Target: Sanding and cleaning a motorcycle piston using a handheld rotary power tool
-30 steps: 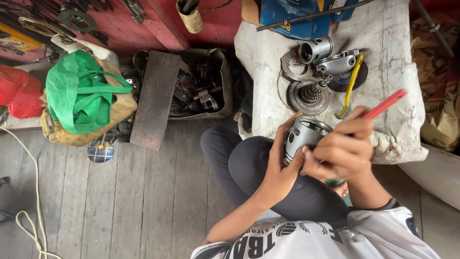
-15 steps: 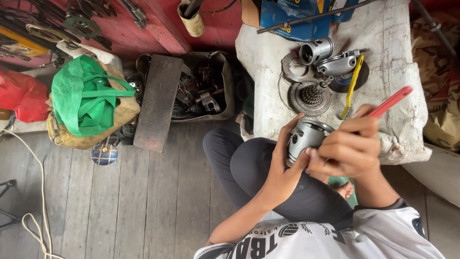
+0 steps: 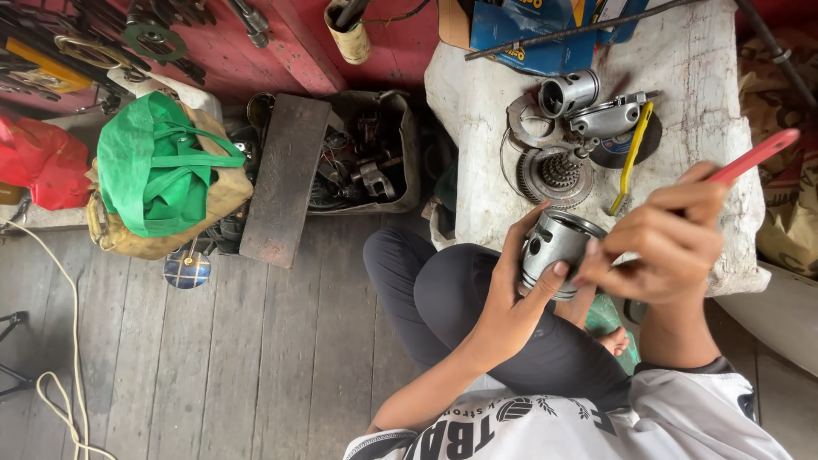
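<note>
The left hand (image 3: 511, 294) curls around a metal piston (image 3: 558, 247), fingers and thumb pinching its sides, held above the lap just off the near edge of the white table (image 3: 707, 77). The right hand (image 3: 669, 247) is closed around a red-handled tool (image 3: 754, 155), fingertips touching the piston's top.
</note>
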